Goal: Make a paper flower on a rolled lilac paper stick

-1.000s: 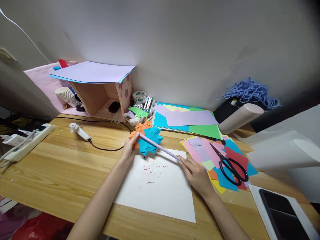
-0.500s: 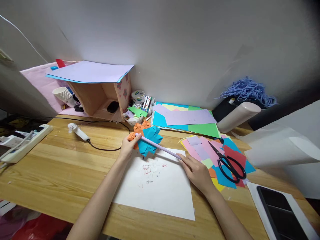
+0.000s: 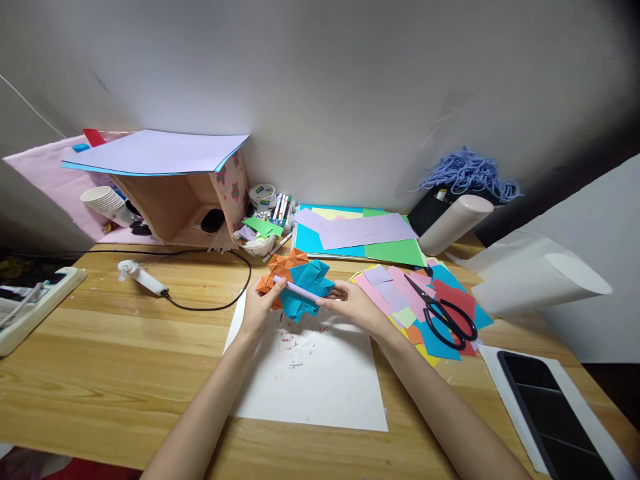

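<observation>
An orange and blue folded-paper flower (image 3: pixel 309 273) is held up over a marked white sheet of paper (image 3: pixel 320 393). Across its face lies a thin light-purple paper stick (image 3: pixel 300 291). My left hand (image 3: pixel 259 307) pinches the flower's orange left side, its thumb pressing the stick's upper end. At the blue right edge, my right hand (image 3: pixel 353 303) is closed with its thumb on the stick and fingers partly behind the petals. Any part of the stick beyond that thumb is hidden by the hand.
Black-handled scissors (image 3: pixel 445 313) lie on coloured paper scraps (image 3: pixel 395 293) at right, near a phone (image 3: pixel 545 407). A corded white glue gun (image 3: pixel 145 277) rests at left. Behind stand an open box (image 3: pixel 233 190), a basket of bits (image 3: pixel 260 247) and stacked coloured sheets (image 3: pixel 360 233).
My right hand has slid along the stick toward the flower and now reaches its blue edge. The left hand keeps its hold. The view has shifted a little.
</observation>
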Tool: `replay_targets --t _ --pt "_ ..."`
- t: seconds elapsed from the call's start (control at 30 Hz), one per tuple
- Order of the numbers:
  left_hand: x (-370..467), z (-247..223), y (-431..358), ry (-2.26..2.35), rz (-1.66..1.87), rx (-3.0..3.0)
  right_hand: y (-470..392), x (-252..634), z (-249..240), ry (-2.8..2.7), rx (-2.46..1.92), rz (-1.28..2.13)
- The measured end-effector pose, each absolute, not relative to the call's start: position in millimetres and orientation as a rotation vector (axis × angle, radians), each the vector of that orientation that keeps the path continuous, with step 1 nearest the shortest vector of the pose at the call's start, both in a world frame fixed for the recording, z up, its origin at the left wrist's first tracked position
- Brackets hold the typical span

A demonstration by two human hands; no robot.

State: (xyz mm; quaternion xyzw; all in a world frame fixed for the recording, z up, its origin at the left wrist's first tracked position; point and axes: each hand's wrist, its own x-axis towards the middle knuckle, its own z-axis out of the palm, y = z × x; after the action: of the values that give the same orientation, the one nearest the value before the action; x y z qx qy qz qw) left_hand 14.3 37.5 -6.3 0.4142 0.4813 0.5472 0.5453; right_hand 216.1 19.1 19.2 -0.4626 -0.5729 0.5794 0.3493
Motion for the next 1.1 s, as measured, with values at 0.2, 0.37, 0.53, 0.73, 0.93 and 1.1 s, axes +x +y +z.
replay_targets --t 0.2,0.37,0.53,0.73,0.93,1.1 --pt "15 -3 35 1.137 1.264 1.003 17 214 20 -1.39 -1.212 1.575" --pt "17 -3 34 1.143 1.258 0.988 17 212 16 -1.393 -1.201 1.522" --pt "20 3 34 1.142 1.231 0.957 16 214 16 -1.426 -1.273 1.47" --pt "18 12 35 1.081 1.006 0.856 17 220 14 -1.456 -1.341 1.481" --pt "6 11 38 1.017 0.798 0.909 20 224 9 -1.458 -1.33 1.571" --pt "4 10 39 1.014 0.767 0.977 20 226 11 -1.474 -1.328 1.573"
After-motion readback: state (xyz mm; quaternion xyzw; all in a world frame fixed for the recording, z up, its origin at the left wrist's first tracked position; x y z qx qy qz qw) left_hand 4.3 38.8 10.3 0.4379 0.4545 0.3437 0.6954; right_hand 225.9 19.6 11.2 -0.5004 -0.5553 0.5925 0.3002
